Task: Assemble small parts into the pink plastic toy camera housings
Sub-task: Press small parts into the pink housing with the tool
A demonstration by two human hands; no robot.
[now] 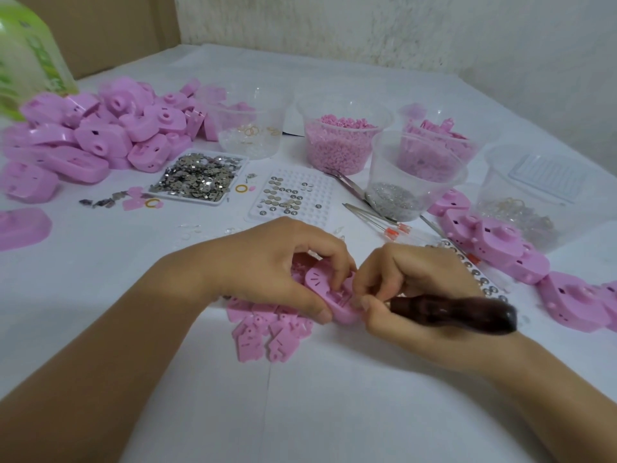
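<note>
Left hand (283, 272) grips pink housing (329, 297), thumb at near edge, fingers curled over open face. Right hand (410, 289) meets housing's right end, fingertips pinched together there; we cannot tell what they pinch. Same hand holds dark-handled tool (454, 312) against palm. We note flat pink parts (267, 329) heaped just under housing, dimpled tray (290, 195) beyond housing, pellet tub (340, 142) farther beyond, housing pile (100, 135) well off to far left of housing.

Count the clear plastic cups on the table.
5. Back row, left to right: rings cup, pink-pellet cup, pink-parts cup; silver-bits cup in front; far right, white-tray cup. None looks hidden.
</note>
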